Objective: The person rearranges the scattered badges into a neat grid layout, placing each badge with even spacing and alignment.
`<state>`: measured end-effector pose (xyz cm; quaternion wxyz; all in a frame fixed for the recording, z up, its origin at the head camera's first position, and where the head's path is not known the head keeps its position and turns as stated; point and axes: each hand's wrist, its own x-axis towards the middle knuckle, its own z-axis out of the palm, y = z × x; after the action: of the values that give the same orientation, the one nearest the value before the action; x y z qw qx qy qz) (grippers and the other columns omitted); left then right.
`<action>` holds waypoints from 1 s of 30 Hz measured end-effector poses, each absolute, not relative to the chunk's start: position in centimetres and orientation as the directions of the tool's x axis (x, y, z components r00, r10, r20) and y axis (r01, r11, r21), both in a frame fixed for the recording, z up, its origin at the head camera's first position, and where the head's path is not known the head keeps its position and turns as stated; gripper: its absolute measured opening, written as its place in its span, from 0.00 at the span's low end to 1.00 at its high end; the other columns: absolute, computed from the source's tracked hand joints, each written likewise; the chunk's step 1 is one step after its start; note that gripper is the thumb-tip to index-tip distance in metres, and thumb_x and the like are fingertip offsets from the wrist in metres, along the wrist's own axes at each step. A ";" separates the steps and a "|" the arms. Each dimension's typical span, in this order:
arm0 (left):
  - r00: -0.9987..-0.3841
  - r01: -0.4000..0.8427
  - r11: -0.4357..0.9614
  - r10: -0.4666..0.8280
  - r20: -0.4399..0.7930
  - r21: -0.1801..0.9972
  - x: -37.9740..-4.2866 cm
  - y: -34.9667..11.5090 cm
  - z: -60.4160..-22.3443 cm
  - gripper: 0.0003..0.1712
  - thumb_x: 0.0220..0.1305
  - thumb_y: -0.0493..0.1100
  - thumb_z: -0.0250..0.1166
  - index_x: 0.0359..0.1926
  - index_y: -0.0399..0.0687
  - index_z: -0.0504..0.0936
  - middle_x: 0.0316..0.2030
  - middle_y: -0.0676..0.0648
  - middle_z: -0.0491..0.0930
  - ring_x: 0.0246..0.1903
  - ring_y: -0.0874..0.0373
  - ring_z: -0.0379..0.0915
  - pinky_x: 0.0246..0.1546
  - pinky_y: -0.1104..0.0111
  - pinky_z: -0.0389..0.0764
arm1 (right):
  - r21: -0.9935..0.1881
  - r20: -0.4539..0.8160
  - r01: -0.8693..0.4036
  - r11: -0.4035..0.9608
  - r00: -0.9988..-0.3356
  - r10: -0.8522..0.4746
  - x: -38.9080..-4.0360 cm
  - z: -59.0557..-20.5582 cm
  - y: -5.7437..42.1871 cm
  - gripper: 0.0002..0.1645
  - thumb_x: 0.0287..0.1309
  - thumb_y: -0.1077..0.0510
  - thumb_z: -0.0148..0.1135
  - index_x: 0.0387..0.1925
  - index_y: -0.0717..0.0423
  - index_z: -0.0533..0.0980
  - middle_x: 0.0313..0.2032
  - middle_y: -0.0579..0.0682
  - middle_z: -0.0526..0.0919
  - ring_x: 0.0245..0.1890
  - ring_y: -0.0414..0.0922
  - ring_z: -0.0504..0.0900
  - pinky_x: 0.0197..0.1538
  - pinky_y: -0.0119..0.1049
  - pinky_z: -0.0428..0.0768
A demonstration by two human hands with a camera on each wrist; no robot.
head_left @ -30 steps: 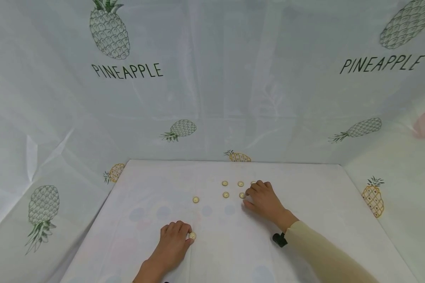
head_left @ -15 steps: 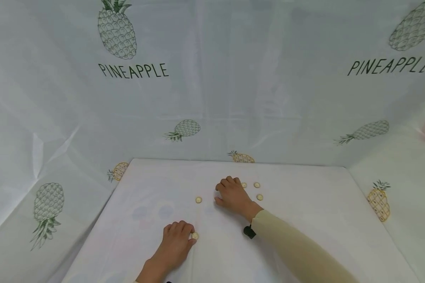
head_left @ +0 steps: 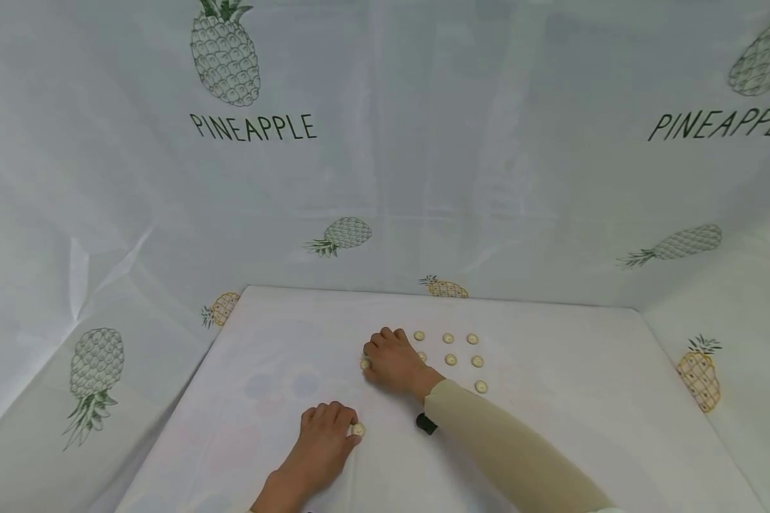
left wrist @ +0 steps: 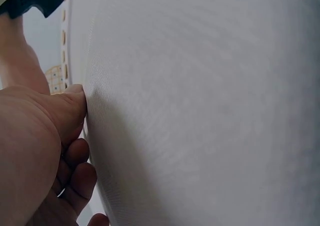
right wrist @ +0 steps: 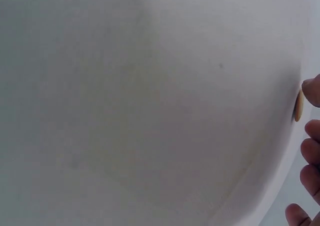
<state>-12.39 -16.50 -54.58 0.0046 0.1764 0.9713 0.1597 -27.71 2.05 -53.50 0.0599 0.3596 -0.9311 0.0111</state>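
Observation:
In the head view my left hand [head_left: 326,436] rests low on the table and pinches a round cream button [head_left: 358,429] between thumb and index finger. That button is hidden in the left wrist view, where the thumb and curled fingers of the left hand [left wrist: 45,136] show. Farther up, my right hand [head_left: 394,363] has thumb and index finger at a second button [head_left: 365,364], pinching it at the table surface. The right wrist view shows this button [right wrist: 298,105] edge-on beside the thumb, with the other fingers curled.
Right of the right hand, several like buttons lie in rows, one [head_left: 450,360] among them; the right hand partly covers another [head_left: 422,357]. A lone button [head_left: 481,386] is nearest the forearm. The white-covered table [head_left: 552,399] meets a pineapple-printed curtain [head_left: 423,178] behind.
My right hand has moved left, from the rows of buttons to the separate one. The left hand stays put with its button. The head view has shifted slightly.

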 end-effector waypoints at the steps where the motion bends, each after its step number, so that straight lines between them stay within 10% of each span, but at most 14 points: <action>1: -0.937 0.343 0.887 0.345 0.050 0.310 -12.4 -16.5 -54.6 0.13 0.71 0.50 0.71 0.47 0.56 0.75 0.45 0.55 0.72 0.48 0.56 0.67 0.56 0.47 0.67 | 0.025 0.121 -0.671 0.741 -0.734 -0.669 -27.7 -53.5 2.0 0.17 0.72 0.42 0.64 0.50 0.48 0.82 0.48 0.44 0.82 0.48 0.45 0.73 0.59 0.45 0.73; 19: -0.933 0.357 0.889 0.350 0.077 0.286 -12.4 -16.4 -54.7 0.14 0.70 0.51 0.71 0.47 0.56 0.75 0.45 0.55 0.72 0.46 0.57 0.67 0.55 0.48 0.68 | -0.007 0.164 -0.681 0.732 -0.723 -0.671 -27.8 -53.7 1.8 0.11 0.71 0.47 0.65 0.41 0.48 0.84 0.39 0.42 0.83 0.43 0.43 0.74 0.55 0.43 0.73; 30: -0.937 0.349 0.891 0.342 0.076 0.291 -12.5 -16.5 -54.9 0.14 0.70 0.51 0.72 0.47 0.57 0.76 0.45 0.56 0.73 0.47 0.57 0.67 0.55 0.47 0.68 | 0.221 0.240 -0.703 0.676 -0.633 -0.736 -28.1 -54.0 1.8 0.17 0.66 0.41 0.60 0.32 0.49 0.75 0.35 0.45 0.79 0.40 0.46 0.73 0.54 0.45 0.73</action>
<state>-12.45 -16.53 -54.90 -0.0113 0.1777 0.9722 0.1518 -28.05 1.80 -54.01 0.1563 0.3989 -0.9020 -0.0532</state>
